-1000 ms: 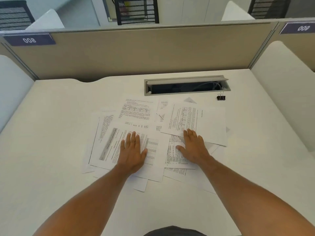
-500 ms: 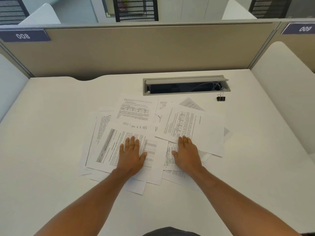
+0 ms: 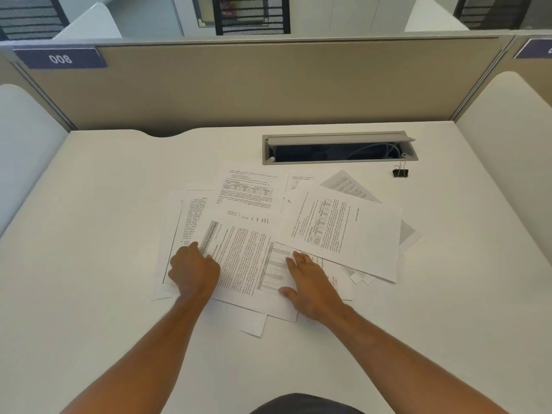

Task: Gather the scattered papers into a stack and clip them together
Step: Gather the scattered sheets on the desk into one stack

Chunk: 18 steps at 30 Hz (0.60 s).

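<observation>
head view, looking down on a white surface [image 3: 89, 234] inside a cubicle. scattered papers [image 3: 248, 204] spread in an overlapping fan at the centre, corners pointing every way, not yet squared into a stack. left hand [image 3: 194, 271] at roughly 7 o'clock of the spread, fingers curled down at the left edge of the top printed sheet [image 3: 248, 264], seemingly hooking that edge to draw it inward; whether a true pinch or only a press, cannot tell. right hand [image 3: 310, 283] at about 5 o'clock, fingers straight and slightly apart, laid flat across the table-printed end of the same sheet, thumb out to the side, probably pinning it so the pile does not slide while the other side is pulled in. rotated sheet [image 3: 343, 231] at 3 o'clock overlapping the rest, more corners poking out beneath it. black binder clip [image 3: 400, 171] standing well apart at 1 o'clock, just beside the right end of the open cable tray [image 3: 337, 138], untouched, likely parked there until the sheets are aligned. beige partition [image 3: 268, 85] across 12 o'clock with a numbered tag [image 3: 59, 58] at 10 o'clock.
</observation>
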Motion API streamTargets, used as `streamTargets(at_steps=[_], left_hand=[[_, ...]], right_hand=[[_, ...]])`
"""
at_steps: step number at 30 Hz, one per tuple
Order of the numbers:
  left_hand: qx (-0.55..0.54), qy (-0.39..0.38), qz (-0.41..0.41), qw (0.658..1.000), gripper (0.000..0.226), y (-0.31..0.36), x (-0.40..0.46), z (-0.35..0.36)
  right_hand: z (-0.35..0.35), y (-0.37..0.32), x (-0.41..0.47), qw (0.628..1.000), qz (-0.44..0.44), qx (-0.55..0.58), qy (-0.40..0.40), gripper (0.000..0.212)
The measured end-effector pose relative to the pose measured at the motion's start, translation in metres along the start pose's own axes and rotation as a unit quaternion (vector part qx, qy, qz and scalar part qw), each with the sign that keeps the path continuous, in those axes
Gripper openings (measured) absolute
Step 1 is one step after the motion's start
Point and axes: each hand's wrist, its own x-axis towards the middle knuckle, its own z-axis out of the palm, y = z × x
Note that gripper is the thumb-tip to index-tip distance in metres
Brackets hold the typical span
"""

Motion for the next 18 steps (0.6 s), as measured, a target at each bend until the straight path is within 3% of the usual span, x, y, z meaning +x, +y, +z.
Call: streamTargets(at_steps=[4,9,14,18], left_hand=[[0.018,-0.033,-0.023,0.999,0.053,-0.009,0.003,-0.002],[-0.037,-0.034,-0.046,0.998,0.057,-0.010,0.011,-0.012],[-0.132,-0.043,-0.111,0.984,0.051,-0.014,0.024,-0.028],[-0.260,-0.072,-0.079,0.960,0.026,-0.026,0.032,-0.036]], right_hand=[[0.006,0.001,0.000,1.000,0.002,-0.021,0.002,0.076],[0.008,0.000,0.002,1.000,0.008,-0.009,-0.004,0.076],[0.010,0.000,0.003,1.000,0.016,0.002,-0.003,0.078],[0.011,0.000,0.003,1.000,0.021,0.003,0.000,0.078]])
